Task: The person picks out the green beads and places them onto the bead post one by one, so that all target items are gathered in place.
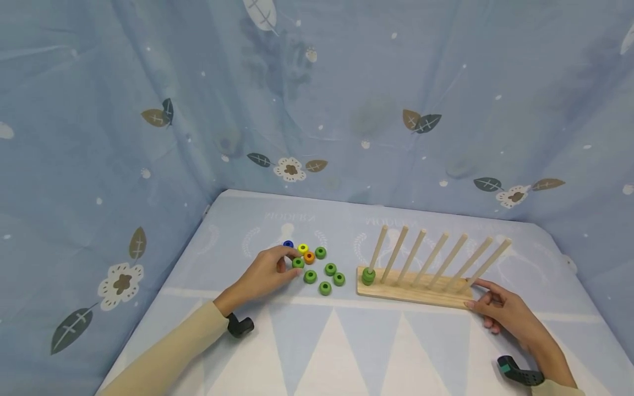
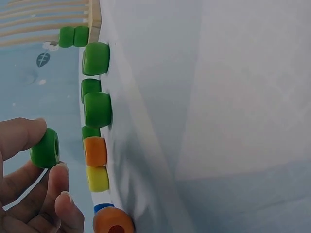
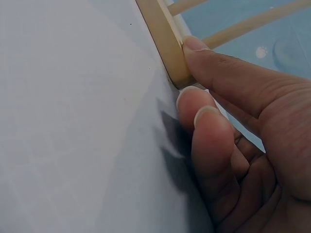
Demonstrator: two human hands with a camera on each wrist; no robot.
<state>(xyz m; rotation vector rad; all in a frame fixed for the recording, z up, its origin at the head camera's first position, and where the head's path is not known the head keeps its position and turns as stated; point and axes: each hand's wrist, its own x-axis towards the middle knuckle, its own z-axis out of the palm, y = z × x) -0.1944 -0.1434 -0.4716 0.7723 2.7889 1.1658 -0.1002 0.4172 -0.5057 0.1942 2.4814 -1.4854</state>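
My left hand (image 1: 267,273) pinches a green bead (image 2: 43,150) between thumb and fingers, holding it up off the cloth in the left wrist view. My right hand (image 1: 512,313) grips the right end of the wooden peg rack's base (image 1: 411,295), with the thumb at its front edge. Several upright pegs stand on that base. Two green beads (image 1: 368,276) are stacked on the leftmost peg; the other pegs are bare. Beside my left hand lie several loose green beads (image 1: 324,288), an orange bead (image 1: 309,257), a yellow bead (image 1: 302,249) and a blue bead (image 1: 288,243).
A second orange bead (image 2: 114,221) sits close to the left hand, hidden from the head view. Patterned cloth (image 1: 337,357) covers the table. Blue floral curtains (image 1: 346,110) hang behind it and at both sides.
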